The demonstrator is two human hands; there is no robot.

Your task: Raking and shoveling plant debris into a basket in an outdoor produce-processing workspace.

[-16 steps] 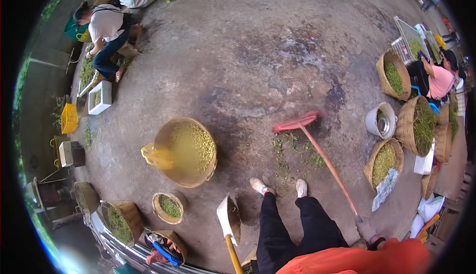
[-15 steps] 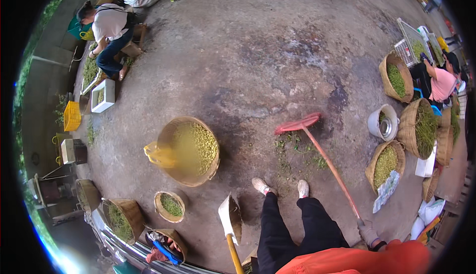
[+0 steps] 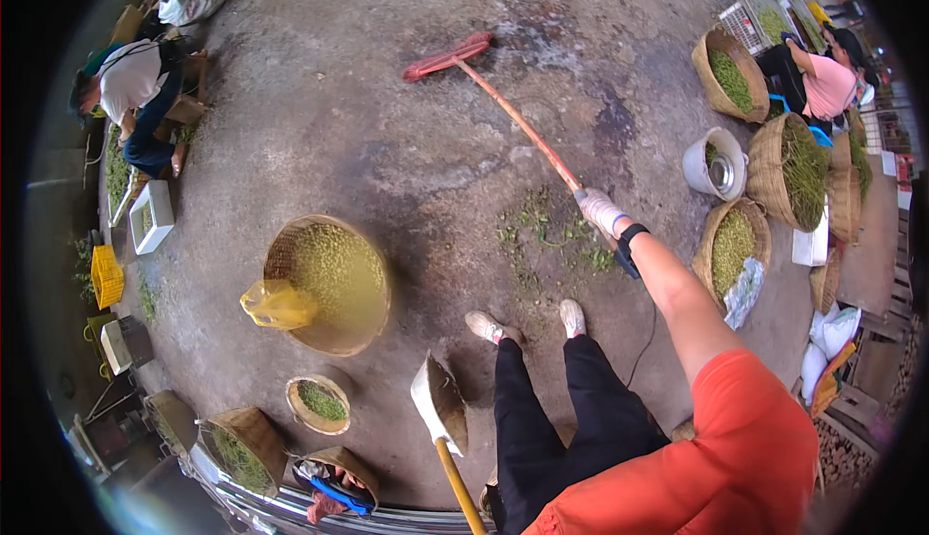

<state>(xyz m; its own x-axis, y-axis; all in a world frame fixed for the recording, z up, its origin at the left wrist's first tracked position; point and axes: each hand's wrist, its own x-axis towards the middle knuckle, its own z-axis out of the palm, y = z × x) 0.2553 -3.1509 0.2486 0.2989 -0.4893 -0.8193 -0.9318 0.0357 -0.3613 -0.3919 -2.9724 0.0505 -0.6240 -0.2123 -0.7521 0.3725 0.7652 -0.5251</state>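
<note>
My right hand [image 3: 601, 212], in a pale work glove, is closed around the handle of a broom [image 3: 523, 121]. The arm is stretched forward, and the broom's red head rests out on the concrete, beyond the scattered green leaves and stems [image 3: 552, 230]. To the left of my feet a white dustpan [image 3: 438, 401] lies on the floor, its yellow handle running down to the lower edge. My left hand is out of view, so what it holds is hidden.
A large basket [image 3: 281, 245] of green pods with a yellow bag stands front left, a smaller basket [image 3: 308, 409] nearer. Several baskets and a white pot [image 3: 695, 169] line the right. One person [image 3: 145, 80] sits far left, another [image 3: 827, 80] far right.
My right arm has reached forward, carrying the broom away from my feet and to the left, past the scattered leaves. The view has shifted a little; the dustpan stays beside my feet.
</note>
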